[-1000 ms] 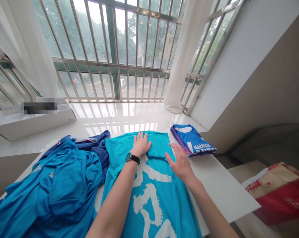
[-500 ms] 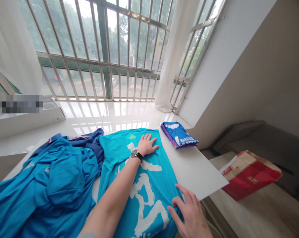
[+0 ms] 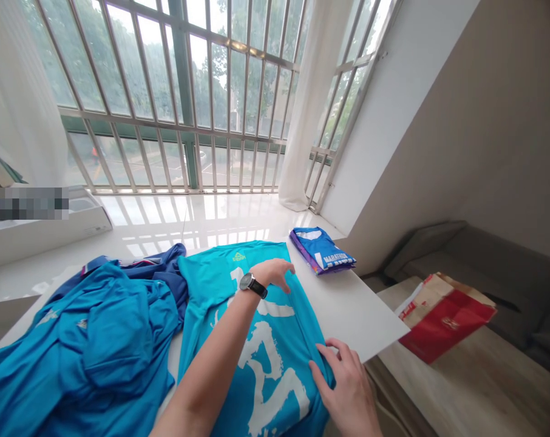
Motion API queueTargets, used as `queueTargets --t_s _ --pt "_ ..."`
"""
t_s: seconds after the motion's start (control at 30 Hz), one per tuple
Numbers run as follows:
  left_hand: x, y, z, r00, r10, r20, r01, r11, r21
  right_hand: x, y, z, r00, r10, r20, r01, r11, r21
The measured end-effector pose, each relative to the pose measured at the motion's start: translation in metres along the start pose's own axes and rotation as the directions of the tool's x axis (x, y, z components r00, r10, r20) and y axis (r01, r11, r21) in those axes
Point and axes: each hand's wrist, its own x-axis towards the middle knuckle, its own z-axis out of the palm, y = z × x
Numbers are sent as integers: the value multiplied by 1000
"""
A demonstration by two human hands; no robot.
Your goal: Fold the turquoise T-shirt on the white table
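A turquoise T-shirt (image 3: 224,267) with large white brushstroke lettering lies spread in front of me, its right side turned inward along the edge. My left hand (image 3: 277,273), with a black-strapped watch at the wrist, arches over the shirt's upper right edge. Its fingers are bent and apart, thumb pointing down. At the shirt's lower right edge is my right hand (image 3: 348,382). Thumb and fingertips touch the fabric there, with a gap between them. Left of the shirt lies a crumpled blue garment (image 3: 115,328), over a navy one (image 3: 175,264).
A folded stack of shirts (image 3: 323,250), blue on top and purple below, sits on the white board (image 3: 361,309) at right. Beyond it, a red and tan paper bag (image 3: 448,321) stands on a lower surface. A white box (image 3: 88,212) is at far left, before the barred window.
My left hand has lifted from lying flat and curled toward the shirt's right edge. My right hand's fingers have drawn closer together at the lower edge. The view has shifted slightly.
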Motion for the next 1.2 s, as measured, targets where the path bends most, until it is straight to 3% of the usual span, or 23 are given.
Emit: queueTargets --t_s 0.13,0.27,0.4,0.63,0.83,0.97,1.1,1.2 --pt "-1 16 1 992 -31 123 30 1000 6 7 -1 -5 1000 -9 -20 10 999 38" --pt "4 16 17 986 -154 59 153 988 18 17 0 -15 992 105 -63 -93 980 177" --pt "12 5 34 983 -176 46 174 984 33 21 2 -22 969 239 69 -248 937 245" --pt "21 8 52 962 -270 -35 272 960 72 -3 3 -23 986 135 101 -148 979 143" --pt "24 13 58 949 -302 -92 310 947 87 -35 36 -15 976 188 112 -200 974 105" --pt "25 13 61 947 -303 -109 313 945 96 -43 59 -24 958 250 143 -266 959 101" --pt "25 14 63 943 -307 -131 320 942 97 -45 57 -39 917 298 264 -339 933 124" --pt "25 15 63 942 -308 -137 321 943 89 -47 44 -47 874 457 164 -484 845 225"
